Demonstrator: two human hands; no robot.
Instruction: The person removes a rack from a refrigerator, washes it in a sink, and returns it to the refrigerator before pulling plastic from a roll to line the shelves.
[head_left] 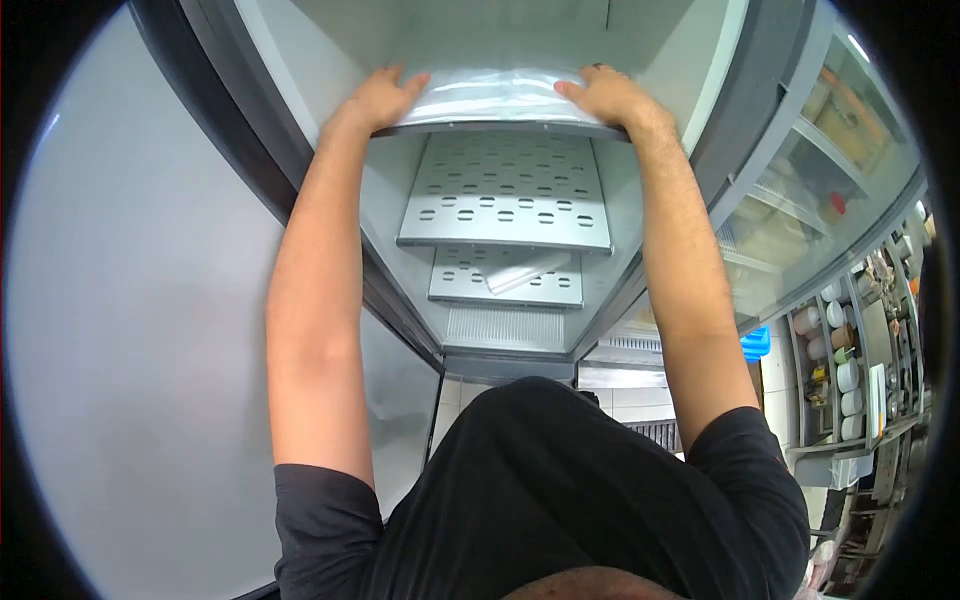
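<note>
Both arms reach forward into an upright fridge cabinet. A sheet of clear plastic film [490, 95] covers its upper shelf, with light glare and creases along the front. My left hand [385, 98] lies at the left end of the film, fingers apart and thumb pointing inward. At the right end, my right hand [607, 95] rests on the film in the same way, its fingers spread. Below them sits a perforated metal shelf [505, 205]. On a lower perforated shelf [460, 283] lies a roll of clear film [528, 271], set at a slant.
A large grey door [150, 300] stands open on the left. To the right is a glass-fronted cabinet [790, 190] with food containers behind the glass. Farther right, a rack [850, 350] carries stacked white bowls. A blue container [756, 343] sits near my right elbow.
</note>
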